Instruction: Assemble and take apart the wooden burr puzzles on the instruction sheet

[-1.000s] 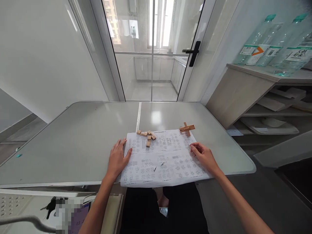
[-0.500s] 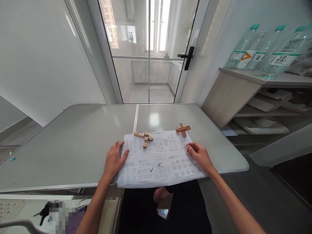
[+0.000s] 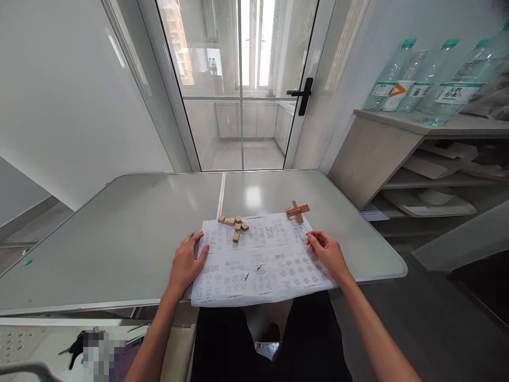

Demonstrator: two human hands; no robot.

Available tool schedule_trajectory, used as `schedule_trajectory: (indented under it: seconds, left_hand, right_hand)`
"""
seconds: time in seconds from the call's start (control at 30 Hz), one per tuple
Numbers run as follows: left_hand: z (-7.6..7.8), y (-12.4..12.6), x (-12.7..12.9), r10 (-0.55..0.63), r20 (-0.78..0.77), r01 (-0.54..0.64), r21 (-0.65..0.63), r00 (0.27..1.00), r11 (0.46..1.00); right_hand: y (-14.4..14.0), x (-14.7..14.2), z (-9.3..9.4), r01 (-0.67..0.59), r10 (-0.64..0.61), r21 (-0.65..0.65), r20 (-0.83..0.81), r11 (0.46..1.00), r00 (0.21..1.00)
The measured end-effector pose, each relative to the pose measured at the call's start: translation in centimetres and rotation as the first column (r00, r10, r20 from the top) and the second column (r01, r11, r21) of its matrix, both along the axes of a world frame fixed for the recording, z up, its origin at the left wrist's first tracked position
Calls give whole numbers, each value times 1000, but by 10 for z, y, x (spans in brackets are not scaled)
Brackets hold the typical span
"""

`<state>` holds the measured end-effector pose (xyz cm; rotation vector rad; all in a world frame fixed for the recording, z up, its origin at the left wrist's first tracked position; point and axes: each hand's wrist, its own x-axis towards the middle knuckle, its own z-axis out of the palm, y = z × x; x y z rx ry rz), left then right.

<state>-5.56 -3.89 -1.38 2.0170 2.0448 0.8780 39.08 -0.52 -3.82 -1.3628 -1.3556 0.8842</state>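
From the head view, our only 1, we see a printed sheet (image 3: 254,249) spread on the table (image 3: 119,239), its near edge running slightly past the table's front edge. Our left hand (image 3: 186,262) lies palm down at the sheet's left side, fingers moderately spread, the thumb apart from the rest and reaching onto the paper; it holds no object. Our right hand (image 3: 328,255) is at the sheet's right side with thumb and index fingertips drawn close together, the gap narrow; we cannot tell whether they pinch the paper or merely rest on it.

Near the sheet's far edge, left of its middle, a cluster of small wooden pieces (image 3: 237,226) sits on the print. By the far right corner is a crossed wooden assembly (image 3: 297,211), apart from both hands.

To steady the sheet well, we would judge it best to press lightly on both sides, drawing it just taut enough to flatten the creases. The 2 small dark marks near the lower middle may be tears, so we should avoid a hard pull. Any tug ought to be slow, since the wooden pieces resting on the paper could slide with it.
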Motion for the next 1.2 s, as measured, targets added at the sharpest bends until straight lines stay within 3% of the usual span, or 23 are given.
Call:
schedule_trajectory:
  seconds: [1.2]
  left_hand:
    - [7, -11, 7, -41, 51, 43, -31, 998, 999]
  right_hand:
    - [-3, 3, -1, -6, 6, -11, -36, 1000, 999]
